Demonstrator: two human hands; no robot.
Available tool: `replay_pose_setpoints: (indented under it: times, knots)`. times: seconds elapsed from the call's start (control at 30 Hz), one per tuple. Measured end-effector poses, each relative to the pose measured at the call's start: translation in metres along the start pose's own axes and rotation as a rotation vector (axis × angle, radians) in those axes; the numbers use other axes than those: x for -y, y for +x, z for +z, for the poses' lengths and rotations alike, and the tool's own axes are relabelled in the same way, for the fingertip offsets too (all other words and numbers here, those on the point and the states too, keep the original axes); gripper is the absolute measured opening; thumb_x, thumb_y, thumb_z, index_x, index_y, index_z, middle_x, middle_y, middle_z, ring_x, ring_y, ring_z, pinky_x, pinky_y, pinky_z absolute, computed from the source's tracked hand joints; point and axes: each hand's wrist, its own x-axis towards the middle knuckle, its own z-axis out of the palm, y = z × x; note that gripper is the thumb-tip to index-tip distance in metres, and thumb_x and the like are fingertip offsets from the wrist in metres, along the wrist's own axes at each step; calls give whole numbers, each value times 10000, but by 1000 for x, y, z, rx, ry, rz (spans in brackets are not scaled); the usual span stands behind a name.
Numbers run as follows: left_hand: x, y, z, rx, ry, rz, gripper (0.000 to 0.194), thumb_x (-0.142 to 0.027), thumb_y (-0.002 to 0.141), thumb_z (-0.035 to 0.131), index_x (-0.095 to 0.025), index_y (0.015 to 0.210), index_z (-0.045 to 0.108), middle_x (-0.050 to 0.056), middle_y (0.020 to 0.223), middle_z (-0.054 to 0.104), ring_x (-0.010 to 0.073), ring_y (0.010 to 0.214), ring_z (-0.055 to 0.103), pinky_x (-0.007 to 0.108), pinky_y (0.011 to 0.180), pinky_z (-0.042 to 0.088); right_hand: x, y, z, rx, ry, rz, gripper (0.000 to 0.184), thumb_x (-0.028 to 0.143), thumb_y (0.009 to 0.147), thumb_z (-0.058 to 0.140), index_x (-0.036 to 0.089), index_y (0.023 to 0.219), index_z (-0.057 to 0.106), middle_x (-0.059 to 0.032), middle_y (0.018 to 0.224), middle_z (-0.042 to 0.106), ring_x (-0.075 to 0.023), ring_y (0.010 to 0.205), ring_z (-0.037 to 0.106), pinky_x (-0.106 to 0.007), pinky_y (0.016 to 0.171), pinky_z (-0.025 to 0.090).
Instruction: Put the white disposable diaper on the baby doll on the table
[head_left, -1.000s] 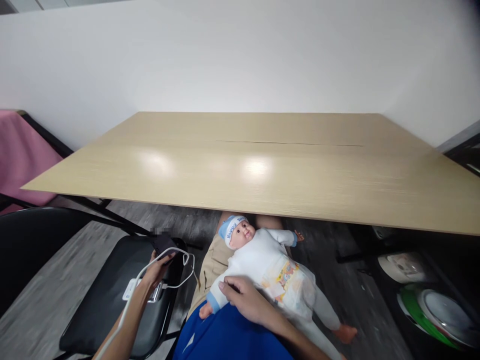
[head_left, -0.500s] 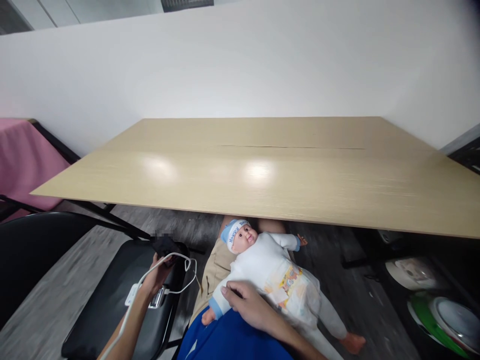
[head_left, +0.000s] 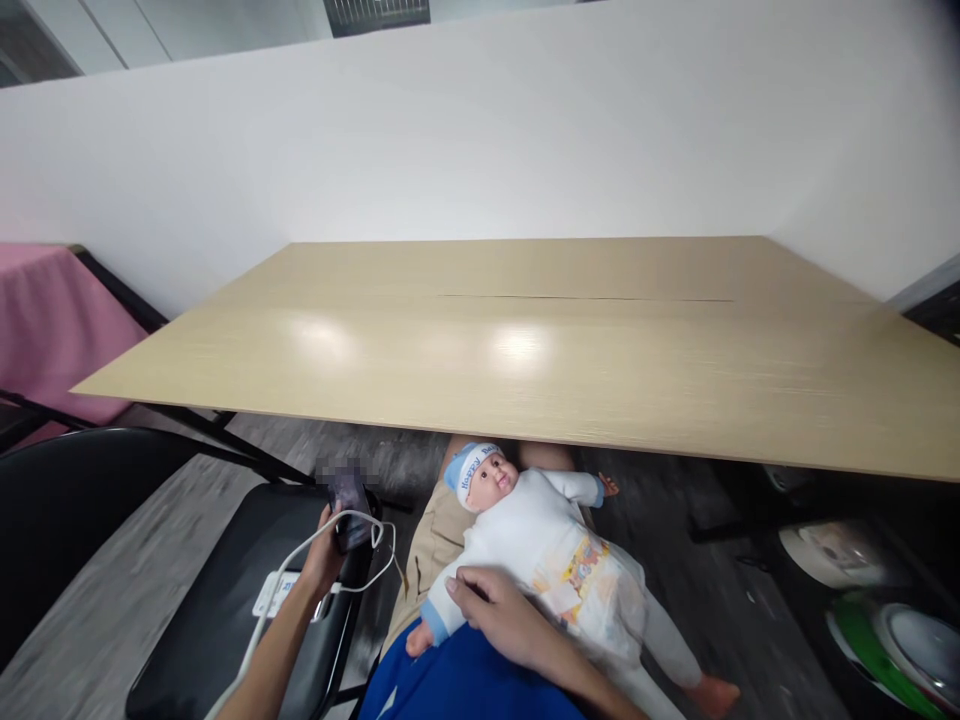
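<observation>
My left hand (head_left: 325, 553) is closed around a dark smartphone (head_left: 351, 512), held above a black chair seat at the lower left; its top is blurred out. A baby doll (head_left: 517, 530) lies face up across my lap, in a white outfit, a blue and white cap and a printed diaper (head_left: 581, 580). My right hand (head_left: 499, 610) rests against the doll's belly and near arm, thumb toward the sleeve. Its fingers are curled under, so whatever they may hold is hidden.
A wooden table (head_left: 517, 370) spans the view beyond my lap. On the black chair (head_left: 195, 600) lies a white device (head_left: 274, 595) beside a looping white cable (head_left: 300, 550). Pink cloth (head_left: 60, 330) hangs at left. A green-rimmed container (head_left: 862, 630) stands at lower right.
The phone in my left hand has tilted, so more of its dark face shows. The view has shifted slightly; my right hand and the doll stay together as before.
</observation>
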Motion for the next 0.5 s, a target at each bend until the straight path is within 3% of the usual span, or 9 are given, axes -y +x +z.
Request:
replay_pose_setpoints:
  times: [0.13,0.27,0.37,0.5]
  knots:
    - [8,-3,0,41,62,62,682,-199,647,1012,-241,1239,676,36,1053,818,223,870,810,292,782,659,-2,0,1,-4,0,5,564,668,1073,512,214,746,439,46,685,456,-121,670,437,-275,644,329]
    - [10,-4,-1,-34,121,127,875,-38,498,1024,-248,1266,660,23,1025,817,244,916,809,320,856,664,-3,0,1,8,7,11,594,710,1069,495,213,748,440,51,675,447,-114,654,414,-271,637,327]
    - [10,-2,-3,-107,142,149,865,4,501,1002,-250,1256,663,12,1010,813,261,975,811,356,948,657,-3,0,1,9,6,7,608,730,1063,492,213,744,444,49,679,456,-115,660,423,-269,643,335]
    - [9,4,-9,-140,144,93,671,-87,651,983,-240,1221,663,33,981,818,283,929,827,426,948,667,-3,1,0,6,6,2,600,716,1065,502,216,739,438,47,688,454,-118,671,430,-272,644,329]
